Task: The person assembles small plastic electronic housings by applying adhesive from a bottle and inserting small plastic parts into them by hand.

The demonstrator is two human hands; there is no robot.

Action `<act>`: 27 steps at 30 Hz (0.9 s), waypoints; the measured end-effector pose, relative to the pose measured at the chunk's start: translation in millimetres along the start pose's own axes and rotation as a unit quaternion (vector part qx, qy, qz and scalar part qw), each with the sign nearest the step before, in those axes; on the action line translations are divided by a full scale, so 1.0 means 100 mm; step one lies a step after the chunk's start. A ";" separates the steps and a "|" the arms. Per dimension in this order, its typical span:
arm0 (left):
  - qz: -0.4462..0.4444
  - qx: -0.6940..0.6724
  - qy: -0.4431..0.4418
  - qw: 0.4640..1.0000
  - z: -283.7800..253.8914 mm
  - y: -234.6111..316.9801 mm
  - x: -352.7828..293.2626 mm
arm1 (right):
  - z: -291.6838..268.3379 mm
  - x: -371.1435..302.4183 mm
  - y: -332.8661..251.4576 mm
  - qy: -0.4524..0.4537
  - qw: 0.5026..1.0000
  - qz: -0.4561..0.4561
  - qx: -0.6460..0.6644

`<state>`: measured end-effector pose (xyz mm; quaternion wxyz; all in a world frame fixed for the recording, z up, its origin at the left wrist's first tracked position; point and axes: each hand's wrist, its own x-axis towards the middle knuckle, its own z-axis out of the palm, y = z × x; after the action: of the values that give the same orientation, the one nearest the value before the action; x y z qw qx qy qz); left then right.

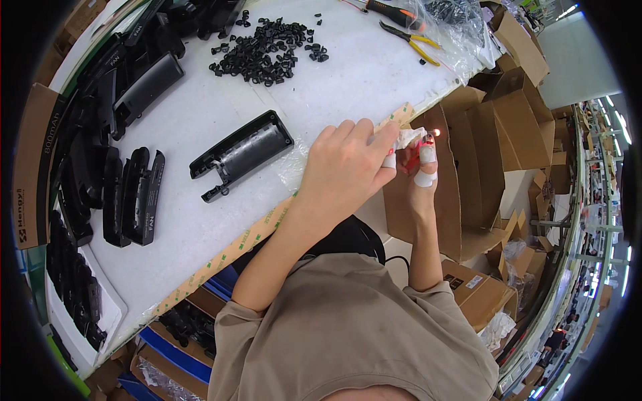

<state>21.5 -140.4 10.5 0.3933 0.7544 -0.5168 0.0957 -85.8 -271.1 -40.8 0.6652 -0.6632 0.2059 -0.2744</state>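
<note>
In the head view, the open black half-shell lies on the glossy white tabletop; its hollow is smooth plastic with a notched end. To its right, past the tabletop's edge, the left hand is curled closed on a crumpled white piece, soft-looking and creased. The right hand, its fingers wrapped in white, bends close against that piece; what it grips is unclear. Beyond the shell sit a heap of small hooked black parts and, farther right, yellow-handled pliers. Left of it stand long, rounded black casings. Right of it, a corrugated open carton fills the space below the hands.
</note>
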 end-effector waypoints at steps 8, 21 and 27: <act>0.004 0.008 0.005 1.000 0.01 0.00 0.00 | -0.01 -0.01 -0.01 -0.012 1.000 -0.012 -0.009; 0.004 0.011 0.008 1.000 0.01 0.00 0.00 | -0.11 -0.08 -0.01 -0.019 0.999 0.015 -0.024; 0.009 0.021 -0.003 1.000 0.01 0.02 0.00 | -0.26 -0.32 0.18 -0.014 0.997 0.078 0.011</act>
<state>19.6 -141.6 10.8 0.3753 0.7579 -0.5225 0.1078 -125.3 -271.6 -62.2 0.6947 -0.6413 0.2446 -0.2151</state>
